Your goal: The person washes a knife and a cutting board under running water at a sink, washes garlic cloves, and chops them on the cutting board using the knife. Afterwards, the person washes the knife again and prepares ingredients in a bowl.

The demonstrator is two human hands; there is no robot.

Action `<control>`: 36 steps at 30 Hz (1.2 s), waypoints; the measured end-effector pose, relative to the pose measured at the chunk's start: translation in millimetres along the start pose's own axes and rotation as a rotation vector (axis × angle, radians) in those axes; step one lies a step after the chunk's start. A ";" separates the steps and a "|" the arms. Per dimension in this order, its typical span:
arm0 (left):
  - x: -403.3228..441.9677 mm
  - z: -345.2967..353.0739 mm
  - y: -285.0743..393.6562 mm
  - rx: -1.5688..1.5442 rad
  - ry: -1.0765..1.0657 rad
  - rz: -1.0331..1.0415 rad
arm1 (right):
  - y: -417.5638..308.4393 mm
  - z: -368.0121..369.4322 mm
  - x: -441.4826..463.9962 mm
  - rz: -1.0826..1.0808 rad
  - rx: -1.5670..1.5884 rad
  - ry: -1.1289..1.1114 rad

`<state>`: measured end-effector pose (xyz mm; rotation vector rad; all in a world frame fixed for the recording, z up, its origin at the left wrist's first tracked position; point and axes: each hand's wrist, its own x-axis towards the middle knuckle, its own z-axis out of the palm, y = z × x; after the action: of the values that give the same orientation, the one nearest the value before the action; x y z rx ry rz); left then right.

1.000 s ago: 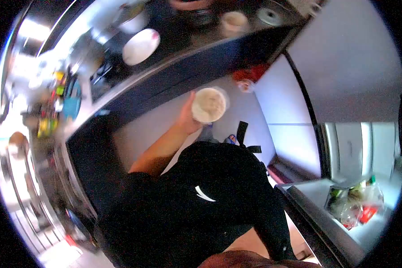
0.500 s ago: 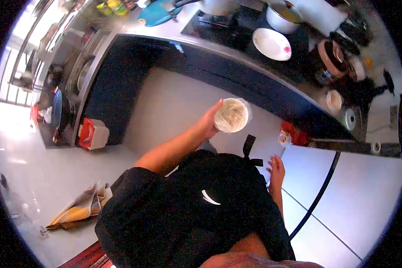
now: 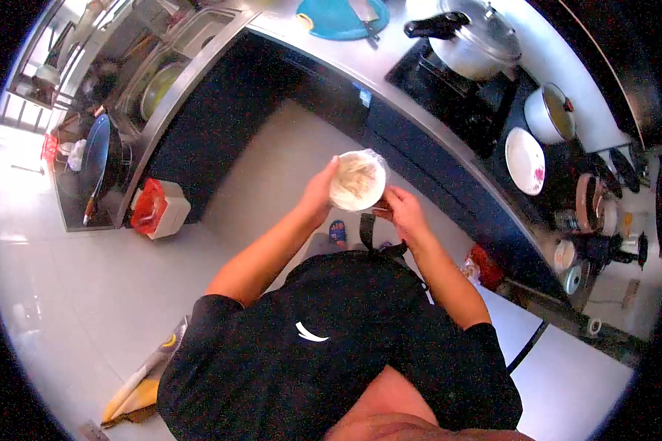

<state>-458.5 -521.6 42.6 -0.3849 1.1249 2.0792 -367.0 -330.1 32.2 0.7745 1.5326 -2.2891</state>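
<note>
A round white tub [image 3: 358, 181] with a pale, creamy-looking content is held in front of my body. Clear plastic film juts past its rim on the upper right. My left hand [image 3: 321, 192] is wrapped around the tub's left side. At its lower right edge, my right hand [image 3: 407, 214] grips with bent fingers; the fingertips are partly hidden beneath the rim. What exactly the content is, I cannot make out.
Ahead on the counter are a blue cutting board [image 3: 338, 16] with a cleaver, a pressure cooker [image 3: 478, 44], a white pot [image 3: 543, 117] and an oval plate [image 3: 524, 158]. A wok [image 3: 99, 158] is at left, above a bin [image 3: 168, 209]. A white fridge-like surface [image 3: 574, 367] stands right.
My right hand has come up from my right side to the tub. The tub, in my left hand, has shifted slightly left. The view has turned toward the right.
</note>
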 end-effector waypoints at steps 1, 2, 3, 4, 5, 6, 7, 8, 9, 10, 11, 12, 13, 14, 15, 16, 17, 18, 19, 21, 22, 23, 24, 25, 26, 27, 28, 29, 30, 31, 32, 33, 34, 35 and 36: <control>1.3 -3.6 9.9 -0.007 0.004 0.011 | -7.8 9.2 8.7 0.033 -0.009 -0.025; 3.5 -10.1 21.0 -0.022 0.046 0.035 | -14.3 18.7 21.2 0.033 -0.022 -0.034; 4.6 -12.6 31.2 -0.038 0.092 0.057 | -20.4 25.3 33.7 0.067 -0.062 -0.052; 3.4 -10.9 42.6 -0.009 0.131 0.080 | -27.0 31.7 46.7 0.102 -0.102 -0.069; 8.3 -16.7 50.8 -0.018 0.141 0.087 | -33.4 41.4 60.8 0.107 -0.110 -0.080; 12.8 -23.7 59.6 -0.015 0.172 0.107 | -41.9 54.5 74.0 0.099 -0.055 -0.086; 17.5 -29.9 67.5 -0.012 0.204 0.128 | -49.9 62.2 88.0 0.092 0.000 -0.094; 24.3 -30.0 69.1 -0.049 0.226 0.146 | -47.9 52.3 109.5 0.129 0.056 -0.167; 30.1 -36.8 80.0 -0.086 0.235 0.171 | -55.1 59.3 127.1 0.131 0.051 -0.179; 32.8 -49.7 97.6 -0.102 0.245 0.199 | -63.4 76.6 140.8 0.103 0.108 -0.215; 40.9 -57.4 111.4 -0.115 0.270 0.225 | -72.5 86.2 159.3 0.090 0.172 -0.258; 39.2 -54.6 127.6 -0.098 0.282 0.231 | -82.2 94.9 175.2 0.108 0.214 -0.296; 41.1 -55.0 141.4 -0.103 0.304 0.235 | -91.4 102.6 189.0 0.115 0.220 -0.305; 47.3 -59.6 150.4 -0.103 0.320 0.269 | -101.2 109.5 201.5 0.137 0.245 -0.333; 53.5 -61.7 160.1 -0.104 0.334 0.305 | -113.9 119.0 210.4 0.157 0.265 -0.362; 59.9 -63.2 168.6 -0.104 0.343 0.310 | -127.3 128.3 216.6 0.141 0.251 -0.394; 66.4 -65.4 177.9 -0.086 0.376 0.341 | -139.1 137.7 225.4 0.145 0.249 -0.403; 72.1 -68.4 188.6 -0.070 0.413 0.368 | -148.8 148.4 236.0 0.063 0.175 -0.384; 73.6 -63.1 201.2 -0.076 0.424 0.369 | -159.2 159.4 241.9 -0.017 0.099 -0.363; 81.1 -54.1 224.5 -0.027 0.558 0.360 | -178.6 182.6 251.9 -0.041 0.030 -0.339; 87.8 -61.9 233.1 -0.040 0.559 0.353 | -185.4 196.8 257.4 -0.226 -0.122 -0.343; 98.7 -72.0 240.2 0.019 0.549 0.402 | -190.2 208.6 265.6 -0.404 -0.270 -0.348; 111.7 -83.4 246.4 0.082 0.538 0.445 | -193.7 219.6 276.0 -0.634 -0.469 -0.334; 127.2 -94.9 250.9 0.115 0.543 0.486 | -195.4 234.2 284.4 -0.826 -0.534 -0.308; 147.6 -112.9 255.4 0.145 0.538 0.528 | -198.5 248.5 289.2 -0.928 -0.600 -0.305; 168.7 -132.2 260.2 0.179 0.525 0.570 | -206.0 264.6 290.0 -1.033 -0.667 -0.297; 183.8 -146.8 266.9 0.279 0.521 0.622 | -217.8 283.6 282.7 -1.160 -0.735 -0.268; 203.2 -159.1 276.0 0.096 0.370 0.634 | -211.8 296.1 297.6 -1.246 -0.781 -0.337; 204.5 -154.3 305.8 0.917 0.512 0.678 | -205.7 308.0 303.6 -1.261 -0.871 -0.385; 204.4 -148.1 336.2 1.748 0.604 0.669 | -201.8 318.9 307.7 -1.273 -0.964 -0.437; 208.9 -151.8 349.8 1.378 0.469 0.627 | -203.6 329.7 312.5 -1.266 -1.006 -0.532; 213.1 -155.3 363.2 0.917 0.346 0.595 | -199.8 337.6 324.6 -1.253 -1.014 -0.516; 214.9 -155.5 378.6 0.530 0.283 0.556 | -192.8 343.8 339.4 -1.227 -1.026 -0.511; 220.6 -150.1 390.1 -0.109 0.122 0.434 | -187.5 348.9 352.1 -1.201 -1.035 -0.509; 230.0 -155.3 396.3 -0.146 0.036 0.503 | -196.3 351.7 347.6 -1.131 -1.010 -0.522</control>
<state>-914.5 -682.2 61.7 -0.2215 1.1830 2.6119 -847.6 -551.7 86.7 -1.0802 2.7124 -1.4509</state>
